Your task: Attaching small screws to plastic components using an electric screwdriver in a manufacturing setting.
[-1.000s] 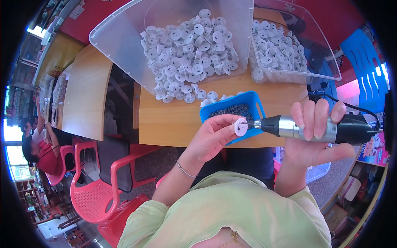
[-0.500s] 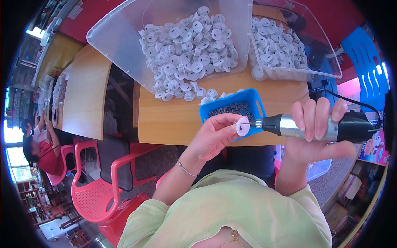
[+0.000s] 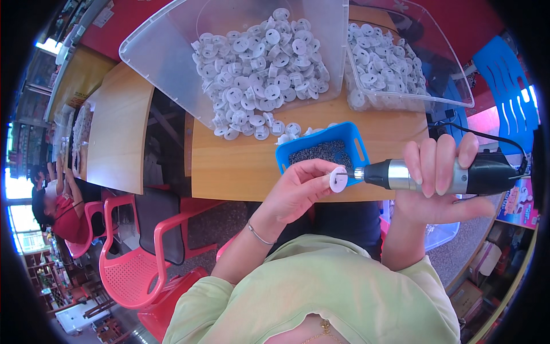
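Between the thumb and fingers of my left hand (image 3: 302, 184) is a small white round plastic part (image 3: 338, 179), its flat disc face turned right. My right hand (image 3: 440, 178) grips a silver-and-black electric screwdriver (image 3: 401, 175) lying level, fingers over its body and thumb stretched out below. The bit at its tip meets the face of the white part; whether a screw sits there is too small to tell. Just beyond my left hand, a blue basket (image 3: 285, 153) holds many small dark screws (image 3: 326, 152).
A tipped clear bin (image 3: 166, 54) spills white parts (image 3: 258, 80) onto the wooden table (image 3: 229, 172). Another clear bin (image 3: 444, 94) holds more at the right. A black cord (image 3: 487, 136) runs from the screwdriver. Red chairs (image 3: 134, 275) and a seated person (image 3: 63, 209) are at left.
The white part and my left fingertips have shifted very slightly to the right and down. The screwdriver stays nearly in place, its tip still at the part.
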The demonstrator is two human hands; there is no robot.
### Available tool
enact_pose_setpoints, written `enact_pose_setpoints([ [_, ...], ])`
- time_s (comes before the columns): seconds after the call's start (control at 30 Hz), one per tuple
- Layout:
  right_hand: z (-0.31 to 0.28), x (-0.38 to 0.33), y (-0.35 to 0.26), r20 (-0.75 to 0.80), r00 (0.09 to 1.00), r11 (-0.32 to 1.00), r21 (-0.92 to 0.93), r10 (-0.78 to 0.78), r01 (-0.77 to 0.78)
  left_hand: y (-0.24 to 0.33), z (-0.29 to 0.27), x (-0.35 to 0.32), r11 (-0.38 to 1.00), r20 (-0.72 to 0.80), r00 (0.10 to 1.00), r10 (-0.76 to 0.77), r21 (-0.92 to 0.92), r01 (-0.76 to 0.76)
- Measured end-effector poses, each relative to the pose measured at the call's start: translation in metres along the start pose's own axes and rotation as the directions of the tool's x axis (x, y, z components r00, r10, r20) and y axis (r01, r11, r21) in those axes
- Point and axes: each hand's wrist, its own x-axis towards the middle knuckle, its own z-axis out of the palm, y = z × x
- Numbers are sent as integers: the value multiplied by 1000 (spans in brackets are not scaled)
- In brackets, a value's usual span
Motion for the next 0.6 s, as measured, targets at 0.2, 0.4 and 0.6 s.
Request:
enact_pose_setpoints([
  [0.2,-1,1,-6,-47,999,996,85,5,-1,-1,-3,1,999,27,999,-34,-40,35],
  [0.4,-14,0,-21,-74,996,995,84,-48,54,6,-3,3,997,18,998,-58,-50,59],
  [0.6,-23,-11,-36,-220,974,999,3,-46,48,27,13,37,951,-41,999,30,309,-16],
])
